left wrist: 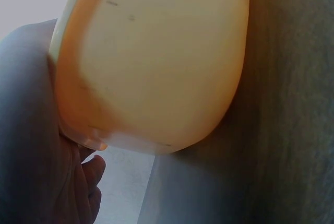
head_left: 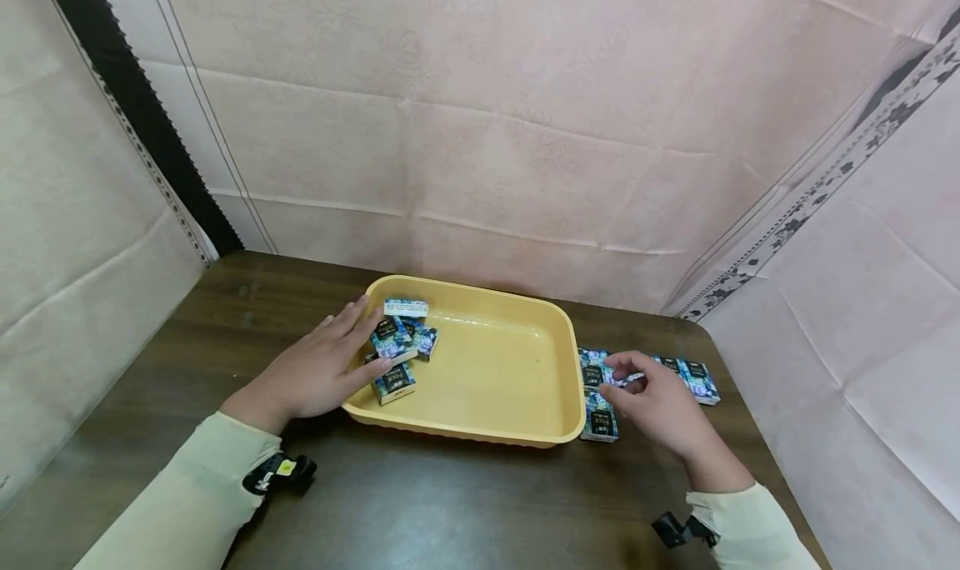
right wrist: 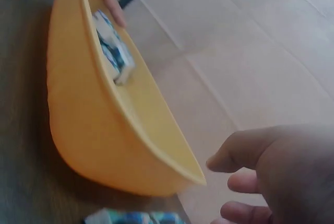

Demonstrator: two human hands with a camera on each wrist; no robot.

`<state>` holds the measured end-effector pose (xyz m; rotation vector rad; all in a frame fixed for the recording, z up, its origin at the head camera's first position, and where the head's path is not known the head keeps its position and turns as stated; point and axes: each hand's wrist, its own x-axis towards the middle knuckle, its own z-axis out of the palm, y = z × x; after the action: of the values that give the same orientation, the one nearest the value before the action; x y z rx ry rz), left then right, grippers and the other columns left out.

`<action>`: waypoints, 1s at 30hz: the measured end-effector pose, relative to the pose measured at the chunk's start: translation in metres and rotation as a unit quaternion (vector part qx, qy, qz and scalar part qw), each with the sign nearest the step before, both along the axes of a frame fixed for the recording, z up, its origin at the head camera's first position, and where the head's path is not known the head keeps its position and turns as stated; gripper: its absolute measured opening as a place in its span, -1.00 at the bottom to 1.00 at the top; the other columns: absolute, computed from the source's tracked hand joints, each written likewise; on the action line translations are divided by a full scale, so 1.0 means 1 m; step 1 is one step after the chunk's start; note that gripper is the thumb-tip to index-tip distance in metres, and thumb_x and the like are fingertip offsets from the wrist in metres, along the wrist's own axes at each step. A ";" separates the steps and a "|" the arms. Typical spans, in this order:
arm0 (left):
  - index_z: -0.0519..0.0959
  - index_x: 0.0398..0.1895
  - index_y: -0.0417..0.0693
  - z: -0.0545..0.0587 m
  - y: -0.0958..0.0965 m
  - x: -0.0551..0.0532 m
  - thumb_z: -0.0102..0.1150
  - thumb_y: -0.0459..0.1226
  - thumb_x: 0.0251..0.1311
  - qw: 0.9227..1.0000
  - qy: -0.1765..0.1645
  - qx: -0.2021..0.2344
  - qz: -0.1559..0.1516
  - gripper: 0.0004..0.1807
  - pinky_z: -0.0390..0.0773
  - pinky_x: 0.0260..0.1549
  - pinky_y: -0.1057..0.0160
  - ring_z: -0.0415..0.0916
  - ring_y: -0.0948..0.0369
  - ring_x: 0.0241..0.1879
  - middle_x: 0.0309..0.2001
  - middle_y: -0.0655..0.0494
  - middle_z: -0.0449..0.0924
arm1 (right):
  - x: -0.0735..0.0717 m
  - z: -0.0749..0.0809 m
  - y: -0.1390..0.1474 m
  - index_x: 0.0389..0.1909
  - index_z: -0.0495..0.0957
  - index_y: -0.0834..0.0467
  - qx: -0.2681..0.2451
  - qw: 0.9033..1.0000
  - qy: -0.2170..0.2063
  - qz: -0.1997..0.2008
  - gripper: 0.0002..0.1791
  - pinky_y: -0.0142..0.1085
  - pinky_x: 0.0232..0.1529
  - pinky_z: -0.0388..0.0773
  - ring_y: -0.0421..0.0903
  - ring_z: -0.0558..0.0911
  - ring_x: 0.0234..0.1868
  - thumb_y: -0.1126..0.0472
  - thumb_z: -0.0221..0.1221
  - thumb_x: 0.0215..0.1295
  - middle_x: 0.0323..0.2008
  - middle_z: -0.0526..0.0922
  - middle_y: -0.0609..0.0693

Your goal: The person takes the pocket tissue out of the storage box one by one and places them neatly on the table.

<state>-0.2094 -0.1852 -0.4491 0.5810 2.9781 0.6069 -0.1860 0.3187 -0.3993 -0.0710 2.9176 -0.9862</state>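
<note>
My left hand (head_left: 318, 370) rests over the left rim of a yellow plastic tray (head_left: 487, 432), fingers extended and thumb reaching inside. Close by its thumb and fingers, several small blue-patterned boxes (head_left: 395, 337) with black labels lie heaped in the tray's left end. Right of the tray, my right hand (head_left: 660, 403) hovers low over more such boxes (head_left: 600, 416), its thumb and fingers bent and apart. Part of a box (head_left: 628, 379) shows in the gap between thumb and forefinger. In the right wrist view, the fingertips (right wrist: 216, 162) appear with nothing between them.
Another pair of boxes (head_left: 697, 378) lies beyond the right hand, near the table's right edge. The tray stands on a dark brown wooden table (head_left: 420, 503). Pale patterned cloth (head_left: 480, 137) hangs behind the table and along both sides.
</note>
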 end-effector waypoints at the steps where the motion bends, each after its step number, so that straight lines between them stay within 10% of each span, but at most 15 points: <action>1: -0.13 0.91 0.09 0.000 0.000 0.000 -0.33 0.55 0.59 1.000 -0.001 -0.002 0.002 0.11 -0.03 0.80 -0.33 -0.24 -0.15 0.88 0.91 0.01 -0.38 | -0.001 0.003 -0.004 0.36 0.66 0.05 0.002 1.000 0.007 0.009 -0.48 -0.20 -0.26 0.72 0.03 0.68 -0.07 -0.07 0.46 0.52 0.13 0.71 0.13; 10: -0.11 0.91 0.06 0.001 -0.001 0.000 -0.29 0.53 0.61 1.000 0.001 -0.008 0.004 0.10 -0.05 0.80 -0.33 -0.24 -0.16 0.88 0.91 0.00 -0.36 | -0.021 0.013 -0.045 0.31 0.68 -0.02 -0.037 0.994 0.034 0.099 -0.56 -0.18 -0.09 0.78 0.01 0.72 0.06 0.03 0.49 0.50 0.17 0.71 0.15; 30: -0.08 0.91 0.09 0.003 0.001 0.002 -0.27 0.52 0.61 1.000 0.003 -0.004 0.007 0.08 -0.14 0.80 -0.39 -0.25 -0.16 0.88 0.91 0.00 -0.32 | -0.063 -0.008 -0.135 0.39 0.66 -0.06 -0.052 0.971 -0.054 0.225 -0.49 -0.14 0.11 0.80 -0.06 0.74 0.17 0.06 0.49 0.48 0.29 0.70 0.12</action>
<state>-0.2075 -0.1842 -0.4465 0.5626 2.9905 0.5963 -0.2488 0.1834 -0.4068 -0.6312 2.5721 -1.0183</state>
